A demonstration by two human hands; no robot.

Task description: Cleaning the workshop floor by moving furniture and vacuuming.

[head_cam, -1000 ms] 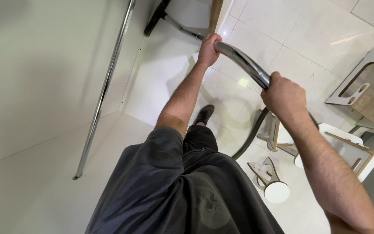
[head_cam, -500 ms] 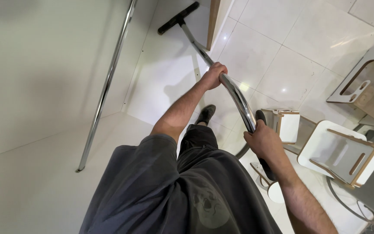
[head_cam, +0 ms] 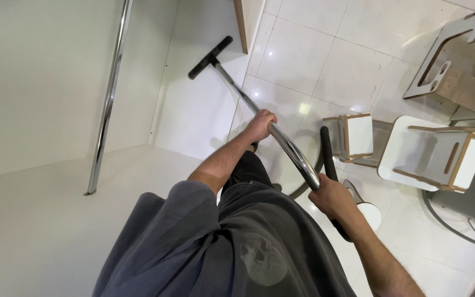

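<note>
I count one vacuum wand (head_cam: 281, 140), a single chrome tube, ending in one black floor nozzle (head_cam: 210, 57). One black hose (head_cam: 328, 159) curves off it beside my right hand. Two hands of mine are on the tube: my left hand (head_cam: 260, 125) higher up, my right hand (head_cam: 333, 198) at the bend, so two grips in all. There are two small white stools with wooden edges, the smaller stool (head_cam: 352, 136) and the larger stool (head_cam: 432, 154) (both tipped on their sides). One plywood cut-out frame (head_cam: 457, 60) lies at the top right. One chrome pole (head_cam: 108, 99) stands on the left. One round white object (head_cam: 370, 213) sits by my right wrist.
</note>
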